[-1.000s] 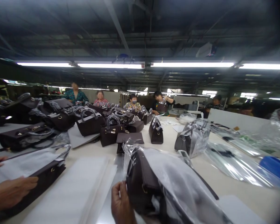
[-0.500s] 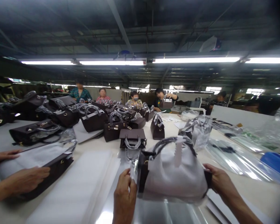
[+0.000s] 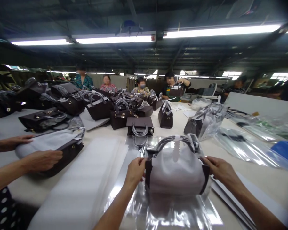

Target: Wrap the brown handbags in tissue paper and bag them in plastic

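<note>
A dark handbag (image 3: 177, 172) stands upright in front of me, its front covered by a whitish translucent sheet and its handles wrapped in clear film. My left hand (image 3: 135, 172) pinches the bag's upper left edge, fingers closed. At the upper right corner, my right hand (image 3: 217, 166) grips the bag's side between thumb and fingers. Beneath and in front of the bag lies shiny clear plastic (image 3: 182, 214). Just behind it is a smaller dark bag (image 3: 139, 125) with wrapped handles.
At the left, another person's hands (image 3: 42, 160) hold a dark bag with a white sheet (image 3: 50, 143). White foam sheets (image 3: 86, 179) lie between us. Many dark bags crowd the back left. Clear plastic bags (image 3: 240, 150) and a blue object (image 3: 286, 151) are at the right.
The view has tilted down. My left hand has risen to the bag's upper left edge, and my right hand has shifted to its upper right corner. More clear plastic shows under the bag.
</note>
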Demonstrator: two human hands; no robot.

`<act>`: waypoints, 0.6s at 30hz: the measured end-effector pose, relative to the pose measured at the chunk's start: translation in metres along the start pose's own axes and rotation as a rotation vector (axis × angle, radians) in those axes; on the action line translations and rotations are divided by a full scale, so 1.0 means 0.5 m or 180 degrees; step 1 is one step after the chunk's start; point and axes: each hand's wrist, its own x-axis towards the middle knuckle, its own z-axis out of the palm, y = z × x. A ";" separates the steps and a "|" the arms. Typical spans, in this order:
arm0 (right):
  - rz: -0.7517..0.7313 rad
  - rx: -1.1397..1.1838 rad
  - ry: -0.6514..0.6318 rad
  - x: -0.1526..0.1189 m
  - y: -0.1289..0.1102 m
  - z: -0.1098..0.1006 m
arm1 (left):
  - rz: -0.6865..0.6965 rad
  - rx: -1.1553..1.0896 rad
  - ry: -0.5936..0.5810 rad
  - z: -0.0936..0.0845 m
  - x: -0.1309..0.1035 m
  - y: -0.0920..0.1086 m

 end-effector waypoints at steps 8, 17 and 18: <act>-0.0302 -0.0317 0.0172 0.000 0.025 0.014 | -0.0272 0.0370 -0.0416 -0.013 -0.005 0.022; -0.0769 -0.0593 0.0688 -0.014 0.037 0.026 | -0.0064 0.0784 -0.0546 -0.017 0.003 0.002; -0.0798 -0.0617 0.0718 -0.012 0.039 0.027 | 0.0019 0.0791 -0.0413 -0.020 0.000 -0.002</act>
